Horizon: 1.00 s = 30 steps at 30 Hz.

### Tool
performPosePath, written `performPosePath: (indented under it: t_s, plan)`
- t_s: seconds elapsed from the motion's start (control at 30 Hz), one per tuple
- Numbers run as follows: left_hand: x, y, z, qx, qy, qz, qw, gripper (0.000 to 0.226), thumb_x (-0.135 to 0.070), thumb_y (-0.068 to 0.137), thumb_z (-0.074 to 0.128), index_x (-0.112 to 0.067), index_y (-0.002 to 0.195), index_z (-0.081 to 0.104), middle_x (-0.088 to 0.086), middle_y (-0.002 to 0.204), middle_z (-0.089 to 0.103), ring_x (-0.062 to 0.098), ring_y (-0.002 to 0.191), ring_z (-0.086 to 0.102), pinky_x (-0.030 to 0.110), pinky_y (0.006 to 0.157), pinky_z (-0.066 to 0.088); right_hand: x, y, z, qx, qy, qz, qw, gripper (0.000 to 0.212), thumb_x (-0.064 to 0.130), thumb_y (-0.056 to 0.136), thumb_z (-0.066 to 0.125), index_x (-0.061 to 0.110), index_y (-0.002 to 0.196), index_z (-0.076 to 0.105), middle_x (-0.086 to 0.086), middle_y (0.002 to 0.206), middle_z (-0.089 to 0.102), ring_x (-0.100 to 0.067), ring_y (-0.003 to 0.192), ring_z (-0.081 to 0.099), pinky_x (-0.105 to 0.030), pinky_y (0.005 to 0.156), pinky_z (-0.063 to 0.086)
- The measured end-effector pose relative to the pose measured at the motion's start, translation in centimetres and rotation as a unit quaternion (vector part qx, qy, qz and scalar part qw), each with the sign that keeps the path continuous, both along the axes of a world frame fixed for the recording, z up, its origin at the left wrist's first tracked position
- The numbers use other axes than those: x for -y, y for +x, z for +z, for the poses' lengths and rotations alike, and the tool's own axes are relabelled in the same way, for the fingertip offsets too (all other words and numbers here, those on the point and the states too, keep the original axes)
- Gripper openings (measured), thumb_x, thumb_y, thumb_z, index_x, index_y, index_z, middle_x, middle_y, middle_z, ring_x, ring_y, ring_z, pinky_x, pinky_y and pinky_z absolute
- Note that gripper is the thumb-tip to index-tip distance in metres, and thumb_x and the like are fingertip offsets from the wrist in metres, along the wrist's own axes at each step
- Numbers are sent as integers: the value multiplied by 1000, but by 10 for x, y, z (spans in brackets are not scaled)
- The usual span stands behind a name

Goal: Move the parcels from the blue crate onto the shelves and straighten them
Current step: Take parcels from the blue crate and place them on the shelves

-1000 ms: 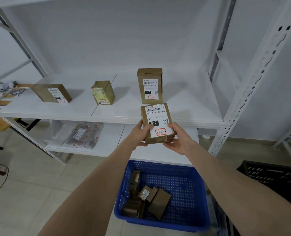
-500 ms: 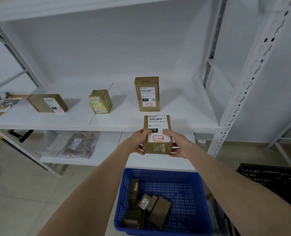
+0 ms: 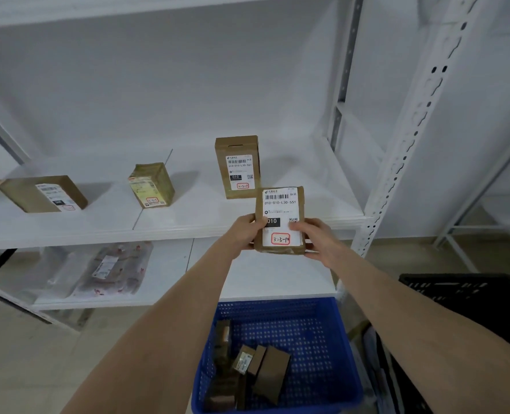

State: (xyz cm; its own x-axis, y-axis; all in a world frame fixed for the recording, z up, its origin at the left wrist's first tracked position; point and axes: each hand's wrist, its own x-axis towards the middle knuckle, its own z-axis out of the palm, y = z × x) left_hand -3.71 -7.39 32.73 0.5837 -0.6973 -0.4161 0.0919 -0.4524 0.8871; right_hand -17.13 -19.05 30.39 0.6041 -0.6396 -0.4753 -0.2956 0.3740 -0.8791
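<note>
White metal shelves (image 3: 397,162) fill the head view; you hold a brown parcel (image 3: 280,218) upright before the middle board (image 3: 316,192)'s front edge, above the blue crate (image 3: 334,339). Your left hand (image 3: 243,233) and right hand (image 3: 318,237) pinch its lower sides, thumbs on the label (image 3: 280,204). Its long axis is vertical, and free board lies just behind it, right of the standing parcel (image 3: 238,167). The label faces you; the bottom edge looks slightly crushed.

Upright labelled brown parcel (image 3: 280,220), held
</note>
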Motion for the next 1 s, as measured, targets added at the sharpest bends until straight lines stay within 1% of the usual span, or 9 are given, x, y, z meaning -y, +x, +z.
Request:
performPosePath:
  t_s: [0.2,0.3,0.37,0.47,0.57,0.7,0.83,0.9,1.0]
  plan:
    - [52,-11,3,16,-39,-8,999,42,-7,96,49,-11,137,43,11,128,58,26,111,59,40,97,49,42,-6,3,-1,-137,-50,989,53,4,77,70,7,127,53,-9,116,66,-21,93,64,-28,70,52]
    - [86,-14,6,38,-40,-13,998,54,-5,90,57,-9,140,38,11,131,56,26,116,56,41,101,46,70,-2,2,-49,-219,-47,973,53,2,76,69,11,127,55,-3,115,65,-17,87,60,-20,57,48]
    - [107,-15,6,65,-32,-15,997,53,-8,91,58,-9,140,38,10,133,54,25,119,54,42,102,45,87,3,-1,-95,-267,-47,958,52,4,78,69,14,126,55,-3,117,63,-20,91,61,-31,71,54]
    - [138,-18,2,72,-21,1,997,49,-14,91,58,-11,138,43,11,128,57,27,114,57,39,98,47,113,12,-7,-154,-320,-61,933,46,2,83,59,11,127,53,-12,120,59,-29,103,61,-43,89,51]
    - [162,-20,-7,89,-12,14,996,32,-18,92,55,-11,124,53,10,121,62,27,109,59,38,94,49,132,20,-14,-172,-345,-72,920,45,1,86,51,10,130,48,-14,122,55,-32,109,57,-40,89,47]
    - [176,-21,-22,95,2,27,995,29,-15,91,54,-12,120,57,10,114,65,26,100,61,37,89,52,146,27,-25,-163,-321,-61,931,46,0,86,51,13,131,48,-10,123,61,-31,113,57,-37,91,46]
    - [181,-21,-29,94,11,27,995,30,-8,90,49,-14,119,53,3,103,62,19,87,56,25,68,48,148,29,-36,-155,-310,-30,938,46,3,88,53,12,132,46,-11,119,63,-31,109,59,-34,83,47]
    - [181,-21,-30,103,12,25,994,30,-11,91,50,-15,120,52,0,102,60,16,87,55,26,73,43,150,29,-38,-149,-307,-20,940,47,4,87,54,11,133,44,-11,120,62,-31,110,59,-37,87,50]
    - [180,-21,-27,128,31,8,991,38,-11,91,53,-12,128,47,5,117,60,21,101,56,31,83,45,151,28,-34,-151,-309,-10,939,57,5,84,60,9,137,38,-14,130,52,-32,114,55,-41,94,48]
